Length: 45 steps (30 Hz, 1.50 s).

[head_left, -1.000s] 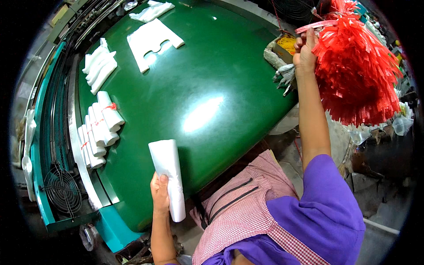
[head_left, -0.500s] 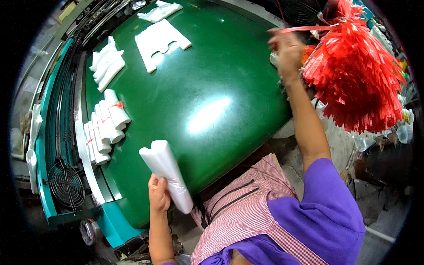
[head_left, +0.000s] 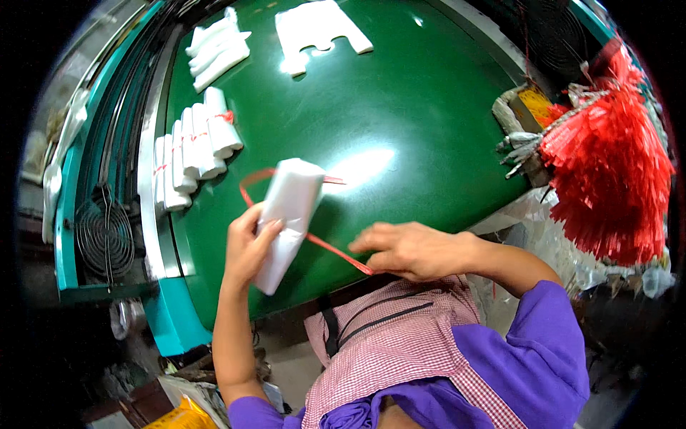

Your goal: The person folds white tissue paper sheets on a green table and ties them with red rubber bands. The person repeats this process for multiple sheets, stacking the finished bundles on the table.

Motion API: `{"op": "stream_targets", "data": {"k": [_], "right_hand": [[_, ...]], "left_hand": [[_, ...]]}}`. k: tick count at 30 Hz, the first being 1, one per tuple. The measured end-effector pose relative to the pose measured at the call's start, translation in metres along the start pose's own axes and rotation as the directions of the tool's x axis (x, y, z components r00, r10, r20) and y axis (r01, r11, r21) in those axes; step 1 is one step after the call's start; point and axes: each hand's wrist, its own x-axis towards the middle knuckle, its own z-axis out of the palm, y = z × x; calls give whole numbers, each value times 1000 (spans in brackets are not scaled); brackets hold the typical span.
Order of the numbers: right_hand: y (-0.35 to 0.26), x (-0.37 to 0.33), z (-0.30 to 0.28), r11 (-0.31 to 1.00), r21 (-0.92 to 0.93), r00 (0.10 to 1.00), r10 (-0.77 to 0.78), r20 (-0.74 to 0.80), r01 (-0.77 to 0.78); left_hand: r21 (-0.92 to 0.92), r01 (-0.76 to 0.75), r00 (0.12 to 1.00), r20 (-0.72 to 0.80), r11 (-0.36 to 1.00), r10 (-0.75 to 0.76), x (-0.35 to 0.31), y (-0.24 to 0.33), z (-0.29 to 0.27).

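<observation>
A folded bundle of white plastic bags [head_left: 289, 207] is gripped in my left hand [head_left: 250, 243], thumb across its front, over the near edge of the green table. One red plastic strip [head_left: 330, 248] loops past the bundle; one end sticks out to the left and another shows on its right. My right hand [head_left: 411, 250], slightly blurred, pinches the strip near its lower end, to the right of the bundle. Several rolled bag bundles tied with red strips [head_left: 189, 154] lie in a row at the table's left side.
The green tabletop [head_left: 371, 107] carries a flat stack of white vest bags [head_left: 318, 32] and several untied folded bags [head_left: 218, 50] toward the back. A thick bunch of red strips [head_left: 607, 171] hangs at the right. A round wire guard [head_left: 105, 232] stands beyond the left edge.
My right hand has come from the hanging red bunch down to the bundle, bringing one strip with it. My left hand has lifted and tilted the bundle. The whole view has shifted.
</observation>
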Motion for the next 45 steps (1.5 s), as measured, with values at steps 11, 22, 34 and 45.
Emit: {"op": "stream_targets", "data": {"k": [11,22,34,45], "right_hand": [[74,69,17,400,844,847,520,111,-356],[19,61,28,973,-227,996,17,-87,-36],[68,83,32,946,244,965,244,-97,-214],[48,97,35,846,-533,998,-51,-43,20]], "left_hand": [[266,-347,931,-20,899,365,16,-31,59],[-322,15,999,-34,947,-27,19,-32,57],[500,-768,583,284,401,761,-3,-23,54],[242,44,982,-188,969,2,53,-67,-16]]}}
